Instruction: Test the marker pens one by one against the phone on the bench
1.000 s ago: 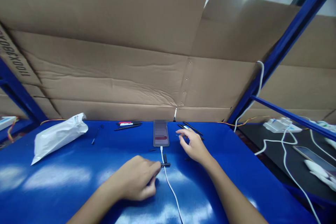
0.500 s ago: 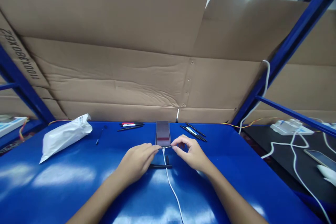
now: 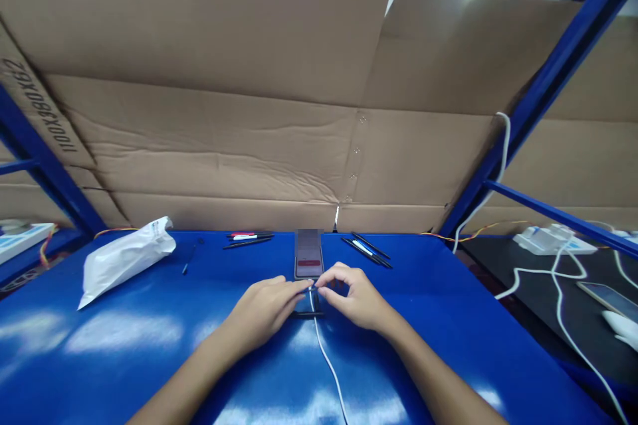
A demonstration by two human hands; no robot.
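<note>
- Dark pen part [image 3: 308, 314]: lies crosswise on the blue table [image 3: 279, 395], on the near side of the fingertips, left end partly hidden by the left hand [image 3: 262, 312], right end short of the right hand [image 3: 356, 297].
- Short dark piece [image 3: 316, 303]: sits just beyond that part, between both hands.
- Left hand: reaches in low, fingers narrow and drawn together, tips just beside those opposite; impossible to tell of any hold.
- Right hand: curls thumb and forefinger into a ring, tips close together; contents of the pinch too small to make out.
- Phone [image 3: 309, 252]: just beyond the fingertips.
- White cable [image 3: 326, 356]: runs from the fingertips toward the near side, crossing the pen part.
- Loose pens [image 3: 367, 253]: lie far right of the phone.
- Other pens [image 3: 248, 242]: lie far left of the phone.
- White package [image 3: 124, 260]: rests farther left.
</note>
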